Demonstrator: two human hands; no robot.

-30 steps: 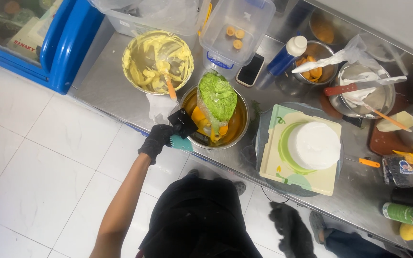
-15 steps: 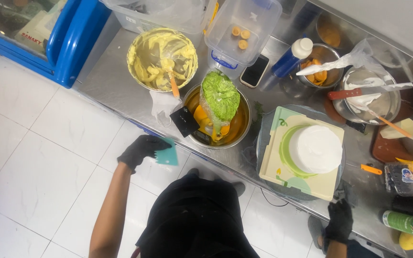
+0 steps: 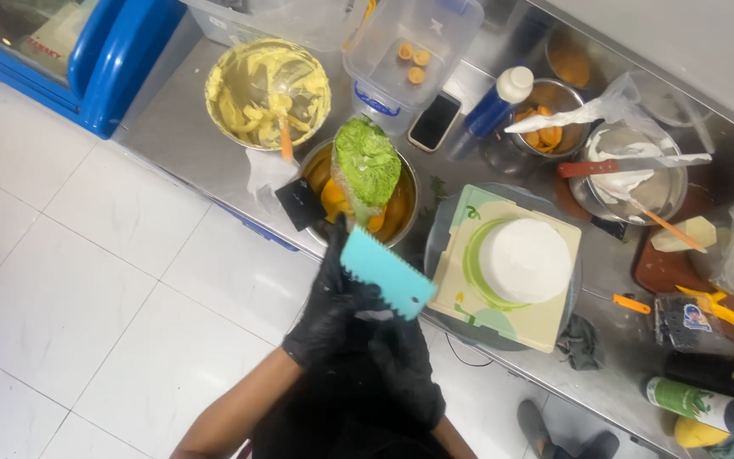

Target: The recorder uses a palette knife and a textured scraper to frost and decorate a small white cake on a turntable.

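Fingers of the left hand (image 3: 333,310), in a black glove, are clamped on the lower edge of a teal comb scraper (image 3: 386,271), which stands tilted in the air in front of the table (image 3: 172,119) edge, near the white cake (image 3: 524,260). The right hand (image 3: 405,365) is also gloved in black and stays low against the dark clothes; whether its fingers are apart or together cannot be told, it is too dark there

The cake sits on a pale board with a green ring (image 3: 503,280), and this board lies on a round turntable close to the table edge. A risk, as a judgement: the board overhangs the stand, so a push from the side may tip it. Also the green piping bag (image 3: 367,166) leans in the metal bowl of orange fruit (image 3: 392,208) and may fall out

Packages and labels: a blue bottle with a white cap (image 3: 499,100) stands behind the phone (image 3: 433,121); a clear plastic box (image 3: 414,47) holds a few orange pieces; a dark flat packet with a picture label (image 3: 688,321) lies at the right; a green and white tube (image 3: 698,404) lies below it. The blue cabinet (image 3: 87,59) at the left carries a sign behind glass
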